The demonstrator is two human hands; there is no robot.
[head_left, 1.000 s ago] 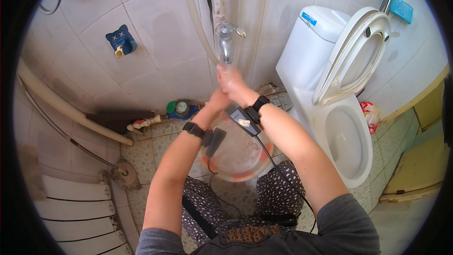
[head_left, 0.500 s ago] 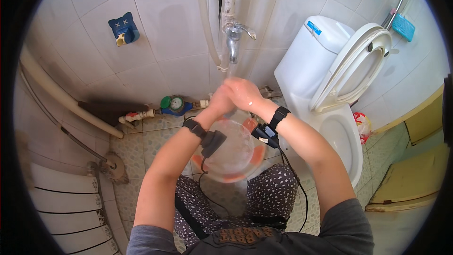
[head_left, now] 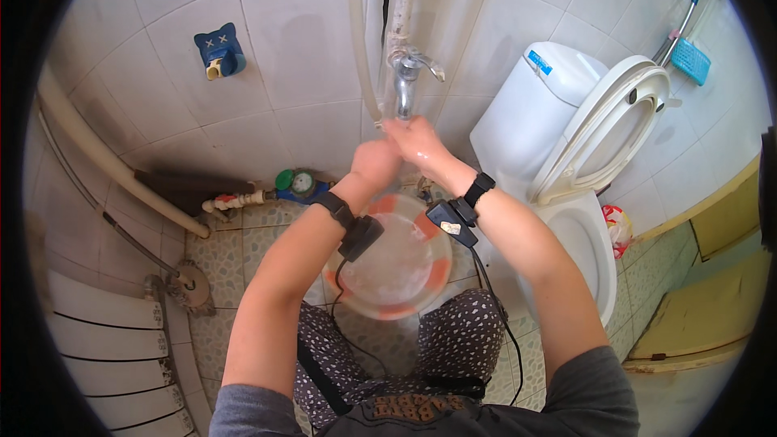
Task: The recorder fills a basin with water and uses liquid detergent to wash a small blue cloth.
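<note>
Just under the mouth of the metal tap (head_left: 405, 89), my two bare hands are held against each other. My right hand (head_left: 419, 146) is wet and sits higher, nearest the spout. Its fingers bend over toward the left hand and are mostly hidden. My left hand (head_left: 377, 163) lies lower and to the left, blurred, with its fingers out of sight. No object shows between the hands. Below them on the floor stands a round basin (head_left: 437, 279) with orange patches, holding cloudy, foamy-looking water. Each wrist carries a black strap with a small box and cable.
A white toilet (head_left: 518, 105) with its lid raised stands at the right. Left of the tap, a water meter (head_left: 302, 184) and pipe run low along the wall. A blue wall holder (head_left: 219, 50) hangs above. White radiator-like panels (head_left: 105, 348) are at the lower left. My knees flank the basin.
My hands have shifted up toward the tap, the right one ending close beneath the spout. The left hand now sits lower beside it, and more of the basin shows.
</note>
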